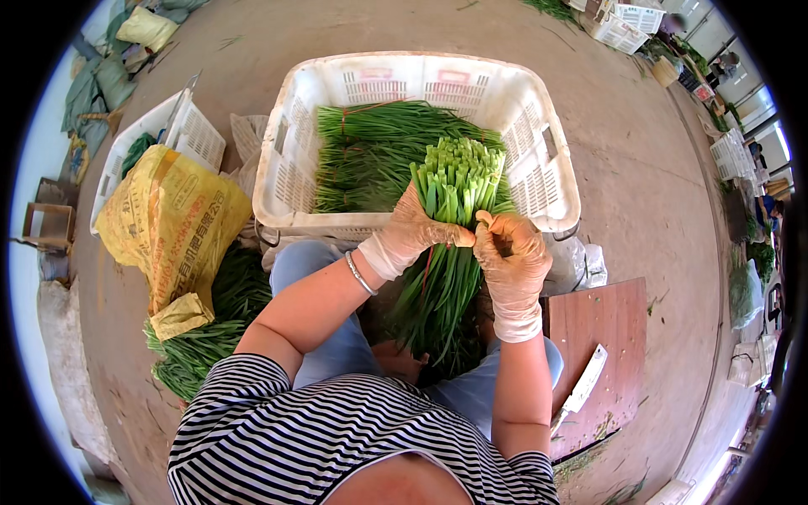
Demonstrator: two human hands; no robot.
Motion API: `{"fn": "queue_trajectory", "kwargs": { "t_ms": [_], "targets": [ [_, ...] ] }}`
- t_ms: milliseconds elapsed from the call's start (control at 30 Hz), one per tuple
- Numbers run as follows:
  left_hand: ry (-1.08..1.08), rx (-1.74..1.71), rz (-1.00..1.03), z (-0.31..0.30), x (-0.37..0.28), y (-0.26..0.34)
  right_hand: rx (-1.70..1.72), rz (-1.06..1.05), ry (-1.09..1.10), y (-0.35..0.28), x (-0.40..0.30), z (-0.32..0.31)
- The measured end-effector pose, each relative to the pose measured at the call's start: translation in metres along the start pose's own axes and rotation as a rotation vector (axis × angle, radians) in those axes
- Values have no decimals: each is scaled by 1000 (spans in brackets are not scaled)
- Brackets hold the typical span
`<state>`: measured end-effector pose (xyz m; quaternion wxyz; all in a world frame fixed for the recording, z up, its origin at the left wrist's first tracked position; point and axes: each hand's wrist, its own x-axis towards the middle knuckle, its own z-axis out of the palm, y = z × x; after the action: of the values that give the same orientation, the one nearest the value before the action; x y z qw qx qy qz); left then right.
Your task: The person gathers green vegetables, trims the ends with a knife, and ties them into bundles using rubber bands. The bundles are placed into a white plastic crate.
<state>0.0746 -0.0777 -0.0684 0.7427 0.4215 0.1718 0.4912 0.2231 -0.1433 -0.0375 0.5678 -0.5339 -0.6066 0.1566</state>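
Observation:
A thick bundle of garlic chives [464,183] stands before me, cut pale ends up and green leaves hanging between my knees. My left hand [416,224], in a thin stained glove, wraps around its left side with the thumb across the front. From the right, my gloved right hand [512,249] grips the bundle's edge with thumb and forefinger pinched together near the left thumb; what lies between those fingertips is hidden. A thin red tie [428,270] shows against the leaves below my left thumb. Behind the bundle, a white plastic crate [407,221] holds several tied chive bundles [372,145].
At right, a cleaver [586,382] lies on a reddish-brown board [593,322]. On the left, a yellow woven sack [177,221] partly covers loose chives [196,353] and leans by another white crate [205,136]. Other people work beyond stacked crates at far right.

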Motion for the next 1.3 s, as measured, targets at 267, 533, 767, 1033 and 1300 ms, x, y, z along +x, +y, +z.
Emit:
{"fn": "queue_trajectory", "kwargs": {
  "t_ms": [267, 533, 767, 1033, 1300],
  "targets": [
    [56, 12, -84, -6, -4, -7, -602, -242, 254, 13, 33, -53],
    [105, -75, 24, 8, -3, -1, -313, -87, -81, 2, -4, 4],
    [54, -22, 72, 4, -2, -15, -89, 62, -104, 10, -2, -5],
    [85, 59, 134, 7, 2, -23, -82, 229, -95, 23, -2, -5],
    [109, 98, 35, 21, 3, -18, -162, -111, -21, 11, 13, -22]
  ]
}}
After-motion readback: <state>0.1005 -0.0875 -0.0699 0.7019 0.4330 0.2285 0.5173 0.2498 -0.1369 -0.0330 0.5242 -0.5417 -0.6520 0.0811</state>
